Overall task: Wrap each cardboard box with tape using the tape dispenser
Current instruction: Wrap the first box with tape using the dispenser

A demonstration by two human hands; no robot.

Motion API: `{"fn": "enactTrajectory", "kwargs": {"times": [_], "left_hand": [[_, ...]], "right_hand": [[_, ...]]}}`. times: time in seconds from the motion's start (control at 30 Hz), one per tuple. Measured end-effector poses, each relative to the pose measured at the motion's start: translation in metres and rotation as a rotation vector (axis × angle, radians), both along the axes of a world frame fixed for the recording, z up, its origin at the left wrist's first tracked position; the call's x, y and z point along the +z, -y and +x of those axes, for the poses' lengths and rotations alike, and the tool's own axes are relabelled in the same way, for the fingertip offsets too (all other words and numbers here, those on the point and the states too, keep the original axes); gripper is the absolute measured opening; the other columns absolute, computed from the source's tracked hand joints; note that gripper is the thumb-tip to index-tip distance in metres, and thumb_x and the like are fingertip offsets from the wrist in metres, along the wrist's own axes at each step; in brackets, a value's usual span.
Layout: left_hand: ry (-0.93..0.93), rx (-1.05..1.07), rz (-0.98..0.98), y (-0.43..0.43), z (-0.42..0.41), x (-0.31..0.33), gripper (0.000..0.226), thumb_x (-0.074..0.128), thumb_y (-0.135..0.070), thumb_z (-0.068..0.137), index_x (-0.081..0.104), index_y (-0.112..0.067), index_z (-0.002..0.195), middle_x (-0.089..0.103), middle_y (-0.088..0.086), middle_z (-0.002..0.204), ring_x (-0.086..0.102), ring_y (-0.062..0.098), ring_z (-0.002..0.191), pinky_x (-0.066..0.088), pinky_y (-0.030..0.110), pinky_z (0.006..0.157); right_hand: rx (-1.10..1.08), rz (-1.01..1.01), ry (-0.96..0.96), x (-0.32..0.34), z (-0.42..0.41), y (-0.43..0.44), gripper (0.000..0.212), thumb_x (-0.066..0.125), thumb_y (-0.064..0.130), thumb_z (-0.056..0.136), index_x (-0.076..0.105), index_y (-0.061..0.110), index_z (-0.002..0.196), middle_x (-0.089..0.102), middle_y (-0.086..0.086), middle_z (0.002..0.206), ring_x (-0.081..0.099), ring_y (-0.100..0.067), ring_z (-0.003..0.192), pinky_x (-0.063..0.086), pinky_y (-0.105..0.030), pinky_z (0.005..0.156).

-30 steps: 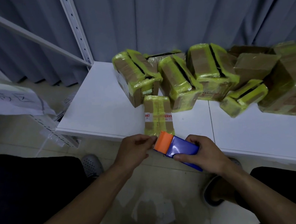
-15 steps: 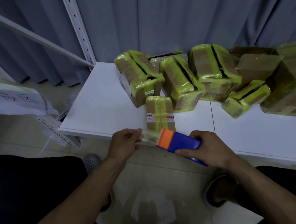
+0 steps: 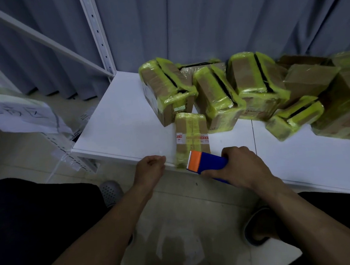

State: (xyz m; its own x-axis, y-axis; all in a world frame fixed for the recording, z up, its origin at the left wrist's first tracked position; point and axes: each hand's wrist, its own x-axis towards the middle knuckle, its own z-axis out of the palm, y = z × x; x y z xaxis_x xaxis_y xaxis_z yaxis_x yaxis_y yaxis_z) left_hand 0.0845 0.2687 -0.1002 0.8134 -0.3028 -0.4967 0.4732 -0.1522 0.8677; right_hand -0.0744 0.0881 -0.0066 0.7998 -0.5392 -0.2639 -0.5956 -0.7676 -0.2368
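The right hand point(image 3: 240, 168) grips the blue tape dispenser point(image 3: 209, 164) by its body, orange cutter end pointing left, at the front edge of the white counter point(image 3: 122, 124). The left hand point(image 3: 150, 170) is closed in a pinch, apparently on the end of a clear tape strip point(image 3: 176, 164) stretched from the dispenser, though the strip is faint. Just behind the dispenser lies a small cardboard box point(image 3: 192, 134) banded with yellow-green tape. Further back, more taped boxes point(image 3: 255, 84) are piled against a grey curtain point(image 3: 222, 16).
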Motion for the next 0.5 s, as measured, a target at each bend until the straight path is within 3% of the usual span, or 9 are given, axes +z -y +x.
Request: {"fn": "enactTrajectory", "kwargs": {"times": [0.3,0.5], "left_hand": [[-0.024,0.009,0.032,0.015,0.001,-0.030,0.007,0.069,-0.014,0.092,0.062,-0.012,0.093,0.066,0.005,0.083,0.063,0.012,0.070,0.049,0.021,0.056],[0.051,-0.003,0.052,0.031,0.004,-0.048,0.009,0.073,-0.015,0.088,0.064,-0.014,0.086,0.070,0.010,0.088,0.067,0.021,0.075,0.049,0.027,0.061]], "right_hand": [[-0.024,-0.094,-0.104,-0.012,0.019,-0.003,0.071,0.071,0.084,0.063,0.055,0.022,0.093,0.055,0.004,0.085,0.059,-0.018,0.076,0.044,-0.029,0.057],[-0.055,-0.061,-0.139,-0.016,0.022,-0.001,0.070,0.073,0.082,0.065,0.053,0.024,0.098,0.052,0.006,0.085,0.056,-0.017,0.078,0.040,-0.028,0.055]]}}
